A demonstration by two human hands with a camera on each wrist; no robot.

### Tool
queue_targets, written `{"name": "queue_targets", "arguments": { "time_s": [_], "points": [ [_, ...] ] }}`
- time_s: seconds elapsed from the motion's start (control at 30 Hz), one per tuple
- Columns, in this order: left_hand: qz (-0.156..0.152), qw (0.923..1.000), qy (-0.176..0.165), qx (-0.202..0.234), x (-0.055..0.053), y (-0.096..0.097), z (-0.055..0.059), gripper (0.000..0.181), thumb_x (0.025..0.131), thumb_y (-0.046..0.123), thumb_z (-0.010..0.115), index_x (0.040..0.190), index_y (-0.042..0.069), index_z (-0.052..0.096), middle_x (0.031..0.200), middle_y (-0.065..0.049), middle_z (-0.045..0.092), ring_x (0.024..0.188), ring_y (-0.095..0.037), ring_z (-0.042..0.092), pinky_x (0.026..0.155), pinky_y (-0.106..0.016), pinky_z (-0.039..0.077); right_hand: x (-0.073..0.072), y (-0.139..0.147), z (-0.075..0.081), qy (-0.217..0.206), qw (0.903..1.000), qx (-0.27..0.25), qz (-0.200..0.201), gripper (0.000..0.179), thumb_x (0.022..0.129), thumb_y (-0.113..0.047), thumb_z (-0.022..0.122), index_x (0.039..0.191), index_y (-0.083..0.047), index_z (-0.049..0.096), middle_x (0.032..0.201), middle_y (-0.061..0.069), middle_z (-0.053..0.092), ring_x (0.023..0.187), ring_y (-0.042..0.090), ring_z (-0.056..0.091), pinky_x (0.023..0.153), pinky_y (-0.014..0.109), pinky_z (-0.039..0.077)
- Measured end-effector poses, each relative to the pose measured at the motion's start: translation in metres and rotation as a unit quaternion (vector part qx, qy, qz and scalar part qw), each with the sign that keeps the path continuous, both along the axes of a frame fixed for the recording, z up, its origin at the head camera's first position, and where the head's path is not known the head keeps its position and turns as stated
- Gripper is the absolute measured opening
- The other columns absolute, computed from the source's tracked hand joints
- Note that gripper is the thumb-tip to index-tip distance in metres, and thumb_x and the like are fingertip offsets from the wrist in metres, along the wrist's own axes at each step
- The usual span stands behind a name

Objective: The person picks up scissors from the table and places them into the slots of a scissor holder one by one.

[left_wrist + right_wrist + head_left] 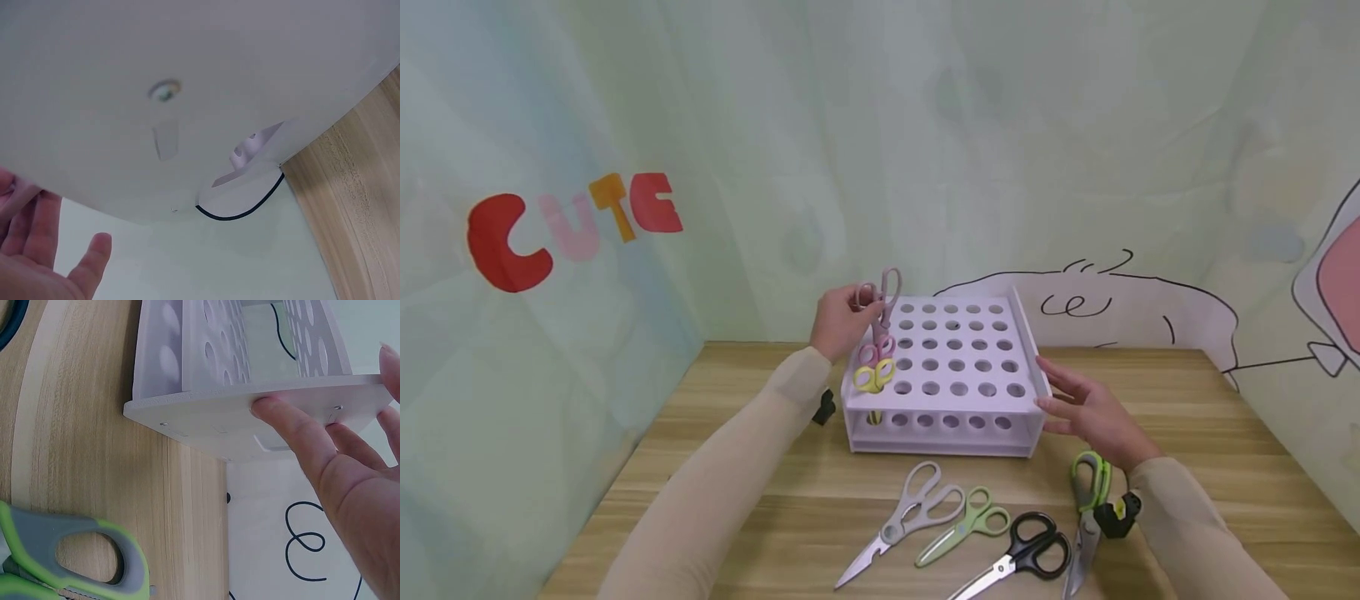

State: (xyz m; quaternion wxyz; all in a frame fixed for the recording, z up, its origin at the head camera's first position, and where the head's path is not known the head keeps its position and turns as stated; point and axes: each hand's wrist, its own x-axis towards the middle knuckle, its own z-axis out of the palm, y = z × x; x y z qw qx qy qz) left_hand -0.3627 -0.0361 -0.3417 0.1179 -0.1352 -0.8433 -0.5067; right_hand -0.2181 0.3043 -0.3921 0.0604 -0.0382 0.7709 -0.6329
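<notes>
A white rack (943, 402) with rows of round holes stands on the table. My left hand (837, 323) grips the handle of dusty-pink scissors (886, 315) at the rack's back left, blades pointing down. In the left wrist view the rack's side panel (100, 125) covers most of those scissors. Just in front of them, smaller pink scissors (887, 342) and yellow scissors (884, 379) stand in holes of the left column. My right hand (1093, 414) touches the rack's right side panel (206, 419), its fingers extended against the outer face.
Before the rack lie grey scissors (892, 532), green scissors (957, 534) and black-handled scissors (1019, 552). Green-and-grey scissors (1086, 508) lie beneath the right wrist. A patterned curtain (760, 167) hangs close behind the wooden table (790, 517).
</notes>
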Motion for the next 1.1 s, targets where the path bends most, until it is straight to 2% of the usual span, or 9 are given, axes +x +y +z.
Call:
{"name": "queue_targets", "arguments": {
  "time_s": [0.23,0.37,0.53,0.67,0.8,0.93,1.1],
  "points": [
    [0.0,0.9998,0.005,0.019,0.001,-0.005,0.0,0.015,0.092,0.021,0.072,0.098,0.008,0.067,0.095,-0.006,0.066,0.088,-0.021,0.062,0.079,-0.032,0.055,-0.001,-0.004,0.001,-0.001,1.0,0.003,0.002,0.072,0.096,-0.007,0.062,0.157,-0.015,0.025,0.16,0.025,0.014,0.134,0.047,0.039,0.09,0.038,0.054],
    [0.001,0.9993,0.015,0.035,0.001,-0.008,0.006,0.024,0.091,0.023,0.073,0.111,0.009,0.066,0.103,-0.005,0.066,0.093,-0.02,0.064,0.084,-0.033,0.055,-0.002,-0.004,0.003,0.004,0.9999,0.012,0.0,0.073,0.096,-0.008,0.062,0.157,-0.017,0.025,0.16,0.025,0.015,0.131,0.043,0.045,0.089,0.037,0.054],
    [0.006,0.9983,0.033,0.048,0.007,-0.014,0.015,0.042,0.09,0.025,0.074,0.126,0.007,0.063,0.117,-0.009,0.065,0.105,-0.022,0.063,0.088,-0.034,0.055,-0.003,-0.005,0.006,0.0,0.9998,0.018,-0.002,0.073,0.096,-0.01,0.063,0.158,-0.02,0.024,0.16,0.025,0.014,0.132,0.044,0.042,0.09,0.037,0.054],
    [0.003,0.9975,0.057,0.042,0.018,-0.018,0.021,0.052,0.089,0.026,0.074,0.135,0.009,0.057,0.131,-0.008,0.061,0.119,-0.022,0.056,0.099,-0.036,0.048,-0.002,-0.004,0.005,-0.002,0.9998,0.018,-0.004,0.073,0.097,-0.012,0.063,0.158,-0.018,0.023,0.16,0.026,0.014,0.134,0.046,0.04,0.09,0.037,0.054],
    [0.012,0.9953,0.09,0.034,0.036,-0.019,0.028,0.056,0.088,0.026,0.075,0.138,0.01,0.054,0.136,-0.005,0.057,0.125,-0.021,0.049,0.105,-0.038,0.041,0.0,-0.003,0.004,-0.008,0.9996,0.025,-0.007,0.074,0.096,-0.013,0.064,0.158,-0.019,0.023,0.161,0.024,0.014,0.134,0.045,0.039,0.09,0.036,0.054],
    [0.014,0.9903,0.135,0.029,0.057,-0.018,0.031,0.053,0.087,0.02,0.077,0.134,0.007,0.057,0.134,-0.005,0.057,0.123,-0.022,0.048,0.102,-0.039,0.041,0.002,-0.002,0.004,-0.016,0.9993,0.031,-0.01,0.075,0.096,-0.015,0.065,0.158,-0.021,0.023,0.161,0.022,0.012,0.135,0.045,0.039,0.09,0.036,0.054],
    [-0.007,0.9846,0.172,0.028,0.081,-0.017,0.028,0.05,0.084,0.016,0.079,0.129,0.005,0.06,0.126,-0.005,0.059,0.114,-0.022,0.052,0.089,-0.039,0.045,0.002,-0.002,0.004,-0.017,0.9995,0.026,-0.009,0.075,0.096,-0.016,0.065,0.158,-0.02,0.023,0.162,0.022,0.012,0.134,0.045,0.038,0.09,0.036,0.054]
  ]
}}
